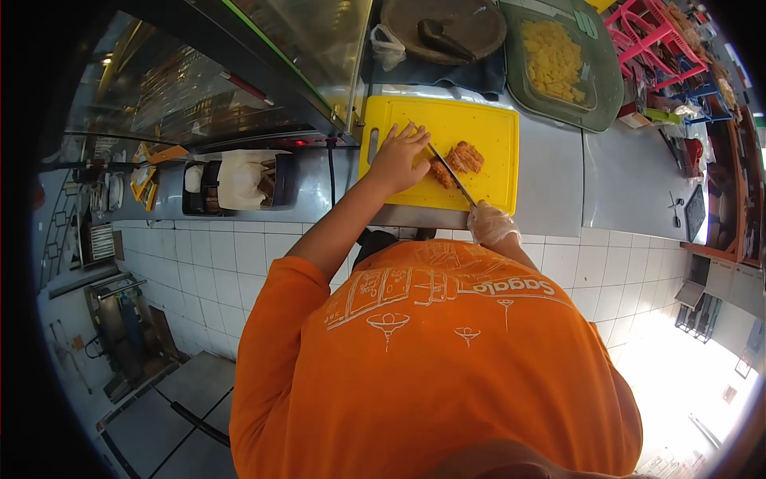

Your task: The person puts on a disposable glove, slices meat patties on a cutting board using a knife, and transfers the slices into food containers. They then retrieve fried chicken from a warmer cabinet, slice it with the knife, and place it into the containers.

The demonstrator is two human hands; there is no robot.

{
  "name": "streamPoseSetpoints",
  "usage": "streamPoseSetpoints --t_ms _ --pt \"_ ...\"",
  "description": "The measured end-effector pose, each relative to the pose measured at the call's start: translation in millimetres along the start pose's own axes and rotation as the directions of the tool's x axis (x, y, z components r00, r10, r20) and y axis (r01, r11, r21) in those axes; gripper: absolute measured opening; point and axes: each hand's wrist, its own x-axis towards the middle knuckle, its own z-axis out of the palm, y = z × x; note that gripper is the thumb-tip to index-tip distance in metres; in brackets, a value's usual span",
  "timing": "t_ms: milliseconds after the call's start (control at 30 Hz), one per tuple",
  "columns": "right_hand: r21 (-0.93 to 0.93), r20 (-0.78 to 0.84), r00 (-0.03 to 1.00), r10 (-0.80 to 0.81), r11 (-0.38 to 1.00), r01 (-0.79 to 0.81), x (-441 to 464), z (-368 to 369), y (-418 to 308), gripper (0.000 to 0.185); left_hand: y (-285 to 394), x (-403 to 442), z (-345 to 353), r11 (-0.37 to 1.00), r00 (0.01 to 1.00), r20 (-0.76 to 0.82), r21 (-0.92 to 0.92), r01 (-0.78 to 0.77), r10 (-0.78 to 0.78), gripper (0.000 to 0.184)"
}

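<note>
On the yellow cutting board (491,124) lies a crumbed, fried piece (466,157), which looks like fried chicken, with a smaller piece (440,173) beside it. The blade of a knife (453,176) runs diagonally between the two pieces. My right hand (493,225), in a clear plastic glove, is closed round the knife's handle at the board's near edge. My bare left hand (399,160) rests with fingers stretched over the board's left part, by the knife's tip. Whether its palm touches the blade is hard to tell.
A glass display case (295,48) stands left of the board. Behind are a stone mortar (399,36) with a dark pestle and a lidded container (520,88) of yellow chunks. A black tray (279,184) with paper sits left; a pink rack (658,48) stands far right.
</note>
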Motion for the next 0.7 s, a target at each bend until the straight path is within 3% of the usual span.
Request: streamPoseSetpoints --t_ms 67,167,300,367,433,500,567,700 --pt "0.130 -0.057 0.995 0.083 0.989 -0.075 -5.3 -1.0 -2.5 0.033 -0.3 -1.5 4.6 1.000 0.999 -0.034 -0.022 -0.007 0.006 0.056" --pt "0.089 0.017 0.990 0.140 0.986 -0.141 -5.6 -11.7 -9.9 0.030 -4.9 -1.4 3.8 0.999 1.000 0.011 -0.045 0.028 -0.028 0.057" --pt "-0.188 0.004 0.987 -0.162 0.969 0.160 17.5 19.0 15.5 0.035 -2.1 -0.1 0.0 0.997 0.995 0.063 0.027 0.070 -0.072 0.058" --pt "-0.206 0.021 0.981 -0.192 0.960 0.192 -6.0 -5.0 2.9 0.036 4.6 -0.4 -0.8 0.996 0.995 0.070 0.045 0.073 -0.076 0.059" --pt "-0.145 -0.049 0.982 -0.182 0.974 0.173 11.2 25.4 19.8 0.037 14.3 -4.1 -10.6 0.997 0.998 0.028 0.052 0.049 -0.051 0.059" --pt "-0.016 -0.040 0.997 -0.061 0.998 0.061 14.8 34.7 26.5 0.037 15.5 -9.0 -13.7 0.998 0.999 0.014 0.062 0.030 -0.030 0.059" --pt "0.154 0.083 0.985 0.154 0.974 -0.166 -31.2 -29.3 -14.6 0.037 14.1 -13.3 -12.8 0.998 1.000 0.025 0.065 0.017 -0.018 0.060" --pt "0.132 0.105 0.980 0.169 0.974 -0.182 -42.4 -23.1 -9.3 0.038 19.1 -18.2 -14.3 0.999 0.997 0.077 0.044 -0.007 0.003 0.058"
